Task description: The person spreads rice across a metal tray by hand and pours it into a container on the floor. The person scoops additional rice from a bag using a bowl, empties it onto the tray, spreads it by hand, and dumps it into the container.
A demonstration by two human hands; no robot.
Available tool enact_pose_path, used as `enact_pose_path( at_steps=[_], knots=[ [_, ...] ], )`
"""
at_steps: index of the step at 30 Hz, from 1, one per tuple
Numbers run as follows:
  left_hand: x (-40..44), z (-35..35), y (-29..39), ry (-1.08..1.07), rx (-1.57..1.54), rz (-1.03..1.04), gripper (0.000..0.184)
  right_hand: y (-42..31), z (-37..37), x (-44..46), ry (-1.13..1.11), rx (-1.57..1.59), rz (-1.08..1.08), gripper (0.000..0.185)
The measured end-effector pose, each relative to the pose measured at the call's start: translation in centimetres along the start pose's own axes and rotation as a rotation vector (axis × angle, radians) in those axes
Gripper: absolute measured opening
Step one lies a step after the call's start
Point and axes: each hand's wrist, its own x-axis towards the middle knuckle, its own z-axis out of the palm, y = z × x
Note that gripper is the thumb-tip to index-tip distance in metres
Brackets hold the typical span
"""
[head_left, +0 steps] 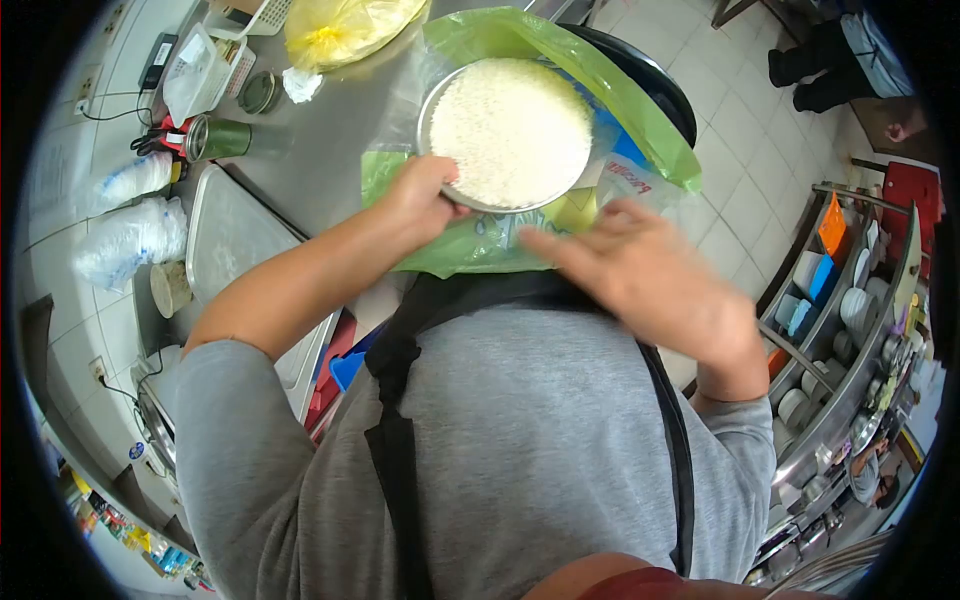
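Note:
A round metal bowl (424, 130) full of white rice (512, 130) is in front of me. My left hand (428, 195) is closed on its near left rim, thumb on top. Around and under the bowl spreads a green plastic bag (650, 120), its mouth wide and its far side standing up. My right hand (640, 260) is to the right of the bowl's near edge, over the bag's near side. It is smeared by motion, so whether its fingers hold anything is unclear. A clear bag with red print (628, 180) lies inside the green one.
On the steel counter (340, 120) are a tied yellow bag (350, 30), a green-filled jar (218, 138), plastic baskets (205, 70) and a metal tray (235, 230). A dish rack (840, 300) stands at right. Another person's legs (830, 65) show at top right.

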Motion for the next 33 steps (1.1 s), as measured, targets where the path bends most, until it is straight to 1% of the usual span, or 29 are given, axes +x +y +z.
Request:
enact_pose_path(
  at_steps=[2, 3, 5, 6, 7, 9, 11, 12, 13, 14, 15, 17, 19, 21, 22, 23, 24, 25, 26, 27, 29, 31, 33],
  knots=[
    [-0.5, -2.2, 0.3, 0.003, 0.013, -0.019, 0.038, 1.6, 0.0, -1.5, 0.093, -0.197, 0.095, 0.044],
    [-0.8, -3.0, 0.4, 0.0, 0.028, -0.033, 0.039, 2.3, -0.1, -2.2, 0.091, -0.196, 0.092, 0.044],
    [-1.6, -3.9, 0.5, -0.01, 0.042, -0.05, 0.041, 3.4, -0.6, -3.0, 0.234, -0.218, 0.221, 0.03],
    [-2.0, -4.2, 0.6, -0.023, 0.06, -0.068, 0.042, 3.6, -0.8, -2.8, 0.236, -0.219, 0.22, 0.03],
    [-2.3, -4.5, 0.6, -0.025, 0.061, -0.064, 0.042, 3.8, -1.0, -2.5, 0.397, -0.153, 0.219, 0.027],
    [-2.8, -4.7, 0.6, -0.111, 0.084, -0.055, 0.052, 4.5, -0.8, -2.0, 0.563, -0.092, 0.215, 0.024],
    [-3.7, -4.1, 1.0, -0.154, 0.085, -0.039, 0.054, 5.4, 0.5, -1.4, 0.673, -0.007, 0.446, 0.029],
    [-4.2, -3.7, 1.3, -0.193, 0.084, -0.03, 0.055, 5.8, 0.5, -1.2, 0.678, -0.012, 0.446, 0.029],
    [-4.5, -3.3, 1.5, -0.198, 0.085, -0.025, 0.055, 6.1, 0.4, -1.0, 0.59, 0.135, 0.497, 0.032],
    [-4.9, -3.0, 1.8, -0.206, 0.057, -0.016, 0.05, 6.4, 0.3, -0.7, 0.498, 0.281, 0.544, 0.035],
    [-5.3, -2.6, 2.1, -0.214, 0.029, -0.007, 0.044, 6.7, 0.0, -0.4, 0.501, 0.276, 0.543, 0.035],
    [-6.6, -1.6, 3.0, -0.208, 0.029, 0.015, 0.044, 7.0, -0.5, 0.1, 0.58, 0.155, 0.559, 0.038],
    [-7.5, -1.6, 3.8, -0.2, 0.023, 0.04, 0.044, 7.1, -1.6, 0.3, 0.621, 0.122, 0.554, 0.041],
    [-8.2, -2.3, 4.7, -0.263, 0.023, 0.044, 0.045, 7.4, -2.4, 0.7, 0.655, 0.09, 0.534, 0.044],
    [-9.3, -2.4, 5.3, -0.256, 0.008, 0.055, 0.045, 7.7, -2.6, 1.0, 0.717, -0.023, 0.554, 0.046],
    [-10.8, -2.4, 6.0, -0.284, -0.006, 0.071, 0.05, 8.1, -2.8, 1.3, 0.779, -0.134, 0.567, 0.047],
    [-11.7, -2.9, 6.4, -0.307, -0.024, 0.09, 0.054, 8.6, -2.9, 1.3, 0.788, -0.172, 0.53, 0.046],
    [-12.1, -3.9, 6.7, -0.29, -0.048, 0.111, 0.054, 8.9, -2.9, 1.2, 0.784, -0.173, 0.493, 0.046],
    [-12.6, -3.8, 6.5, -0.301, -0.086, 0.141, 0.052, 9.5, -2.8, -0.1, 0.802, -0.082, 0.538, 0.045],
    [-13.1, -5.4, 6.8, -0.31, -0.13, 0.168, 0.049, 9.2, -2.8, 0.2, 0.806, 0.01, 0.58, 0.045],
    [-15.6, -7.8, 7.2, -0.22, -0.156, 0.238, 0.047, 8.0, -2.6, -0.1, 0.885, 0.004, 0.577, 0.039],
    [-17.0, -11.2, 7.0, -0.133, -0.178, 0.296, 0.045, 7.4, -2.7, -1.1, 0.903, -0.261, 0.352, 0.035],
    [-17.4, -16.7, 6.1, -0.023, -0.154, 0.334, 0.042, 4.3, -2.7, -1.4, 0.863, -0.31, 0.368, 0.034]
  ],
)
